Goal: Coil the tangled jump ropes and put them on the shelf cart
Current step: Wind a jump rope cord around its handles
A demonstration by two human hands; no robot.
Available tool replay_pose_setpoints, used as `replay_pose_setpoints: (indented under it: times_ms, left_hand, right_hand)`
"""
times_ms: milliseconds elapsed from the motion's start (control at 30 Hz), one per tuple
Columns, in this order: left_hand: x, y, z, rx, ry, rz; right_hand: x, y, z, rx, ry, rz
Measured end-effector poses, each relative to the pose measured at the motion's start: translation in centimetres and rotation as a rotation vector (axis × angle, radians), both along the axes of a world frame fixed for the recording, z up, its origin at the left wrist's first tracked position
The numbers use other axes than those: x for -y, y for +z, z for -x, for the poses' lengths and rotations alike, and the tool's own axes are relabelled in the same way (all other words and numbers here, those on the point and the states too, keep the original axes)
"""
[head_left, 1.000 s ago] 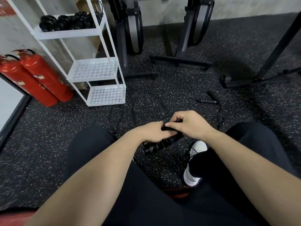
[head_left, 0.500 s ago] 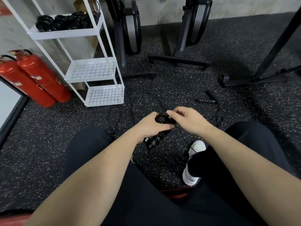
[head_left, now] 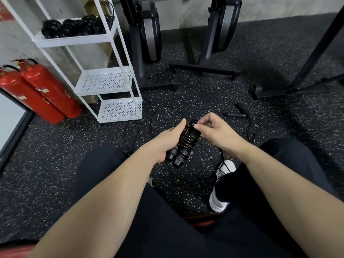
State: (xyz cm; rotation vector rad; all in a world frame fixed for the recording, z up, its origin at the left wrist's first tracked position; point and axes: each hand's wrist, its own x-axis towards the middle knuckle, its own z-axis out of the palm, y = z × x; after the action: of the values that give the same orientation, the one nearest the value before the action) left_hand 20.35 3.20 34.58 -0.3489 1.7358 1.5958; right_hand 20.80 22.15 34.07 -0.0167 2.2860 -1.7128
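Two red fire extinguishers (head_left: 40, 94) lean at far left on the speckled rubber floor (head_left: 55, 155); just right of them the white three-tier shelf cart (head_left: 104, 81), top tier holding a row of coiled black jump ropes (head_left: 76, 27), middle and bottom perforated tiers bare; behind the cart, dark machine bases (head_left: 149, 34) against the wall; loose black cord (head_left: 162, 112) lies looped on the floor in front of the cart's bottom tier. Centre: left hand (head_left: 165, 140) grips the pair of black handles (head_left: 176, 157) of the jump rope bundle (head_left: 187, 140), fingers curled round from the far side, thumb up along the bundle; cord wrapped in turns round the handles, butt ends pointing down toward the person. Right hand (head_left: 216, 131) touching the bundle's top end, thumb and forefinger pinching the cord there, other fingers curled; a strand trails down past the white shoe (head_left: 221, 183). Further right, another jump rope (head_left: 236, 115) lies uncoiled on the floor, handles side by side, well apart from the hands; black frame legs (head_left: 307, 71) at far right.
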Motion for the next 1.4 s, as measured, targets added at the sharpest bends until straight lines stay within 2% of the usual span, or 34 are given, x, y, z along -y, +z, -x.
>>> replay_pose_setpoints:
  times_ms: [233,433,567,767,900,1067,1300,1400]
  left_hand:
    - [0.7,-0.2,0.1,-0.032,-0.001,0.0]
    - [0.7,0.0,0.1,0.012,0.056,0.005]
    - [0.6,0.3,0.2,0.068,0.069,-0.03]
    - [1.2,1.0,0.2,0.088,0.117,-0.161]
    - [1.7,1.5,0.0,0.102,0.106,-0.177]
    - [2.0,2.0,0.0,0.115,0.115,-0.241]
    - [1.7,2.8,-0.1,0.095,0.106,-0.352]
    - [1.7,2.8,-0.2,0.081,0.086,-0.37]
  right_hand:
    - [-0.6,0.1,-0.3,0.046,0.034,-0.07]
    - [0.1,0.9,-0.9,-0.11,0.107,-0.205]
    - [0.4,1.2,-1.0,-0.17,0.115,-0.197]
    - [0.0,1.4,-1.1,-0.068,0.115,-0.126]
    - [-0.3,1.5,-1.0,-0.01,0.133,-0.118]
    - [-1.2,1.7,-0.9,0.088,0.241,0.01]
    - [-1.4,1.9,-0.6,0.09,0.077,-0.025]
    - [-1.4,1.8,-0.6,0.093,0.082,0.025]
